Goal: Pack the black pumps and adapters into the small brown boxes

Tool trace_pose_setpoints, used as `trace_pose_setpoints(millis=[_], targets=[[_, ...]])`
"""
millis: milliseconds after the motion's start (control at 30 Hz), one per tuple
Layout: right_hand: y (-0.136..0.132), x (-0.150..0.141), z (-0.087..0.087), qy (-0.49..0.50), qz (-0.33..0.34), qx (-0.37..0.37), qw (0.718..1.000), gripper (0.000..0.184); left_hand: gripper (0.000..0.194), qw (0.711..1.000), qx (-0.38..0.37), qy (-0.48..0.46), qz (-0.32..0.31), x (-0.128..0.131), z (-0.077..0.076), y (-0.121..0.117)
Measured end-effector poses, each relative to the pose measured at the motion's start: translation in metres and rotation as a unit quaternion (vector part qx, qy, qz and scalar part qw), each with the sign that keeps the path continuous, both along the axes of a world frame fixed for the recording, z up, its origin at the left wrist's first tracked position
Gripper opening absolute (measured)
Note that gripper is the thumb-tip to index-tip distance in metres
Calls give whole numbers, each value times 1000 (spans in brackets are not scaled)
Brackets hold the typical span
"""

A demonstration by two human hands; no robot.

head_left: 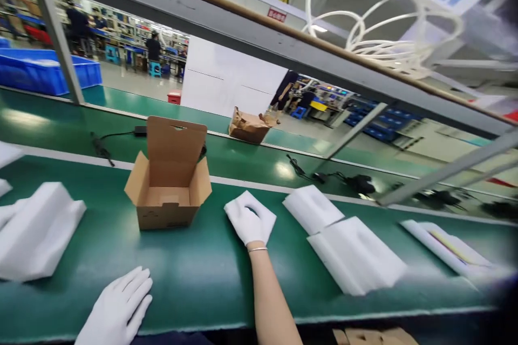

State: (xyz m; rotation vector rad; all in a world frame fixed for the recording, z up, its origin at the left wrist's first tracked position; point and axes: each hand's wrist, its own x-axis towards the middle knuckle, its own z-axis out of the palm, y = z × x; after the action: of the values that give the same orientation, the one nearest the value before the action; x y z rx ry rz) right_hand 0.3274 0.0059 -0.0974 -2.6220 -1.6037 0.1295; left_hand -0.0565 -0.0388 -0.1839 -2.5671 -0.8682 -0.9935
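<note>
Right hand on white foam piece; finger closure cannot be told, white on white. Left hand flat, holding nothing visible. Left of grip, carton already unfolded, lid not yet closed, foam piece outside it. Right of grip, foam blocks untouched.

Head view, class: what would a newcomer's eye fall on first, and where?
Probably the open brown cardboard box, standing left of centre on the green worktop. Right of it, the white-gloved right hand touches a white foam piece with a curved opening. Loops of white cable also stand out, upper right.
</note>
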Motion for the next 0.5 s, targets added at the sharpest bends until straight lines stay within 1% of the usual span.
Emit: trace_pose_setpoints(millis=[67, 133, 233, 300, 367, 400, 433, 500], targets=[[1, 2, -3, -1, 0, 2, 1000, 47, 29, 1000, 10, 12, -2, -1, -3, 2], [0, 3, -6, -3, 5, 5, 1000, 49, 30, 1000, 15, 20, -6, -1, -3, 2], [-1, 5, -9, -1, 3, 11, 1000, 52, 27, 999, 19, 14, -24, 1, 3, 1], [0, 5, -9, 4, -2, 12, 1000, 53, 23, 999, 20, -5, -47, 3, 10, 2], [0, 5, -7, 12, -5, 15, 1000, 51, 21, 997, 13, -34, -64, 6, 22, 6], [0, 4, -5, 15, -7, 17, 1000, 51, 23, 997, 4, -45, -64, 8, 31, 8], [-1, 2, -2, 19, -9, 20, 1000, 50, 27, 997, -7, -54, -59, 9, 42, 11], [-5, -3, 6, 26, -9, 27, 999, 49, 34, 997, -22, -66, -44, 14, 69, 15]])
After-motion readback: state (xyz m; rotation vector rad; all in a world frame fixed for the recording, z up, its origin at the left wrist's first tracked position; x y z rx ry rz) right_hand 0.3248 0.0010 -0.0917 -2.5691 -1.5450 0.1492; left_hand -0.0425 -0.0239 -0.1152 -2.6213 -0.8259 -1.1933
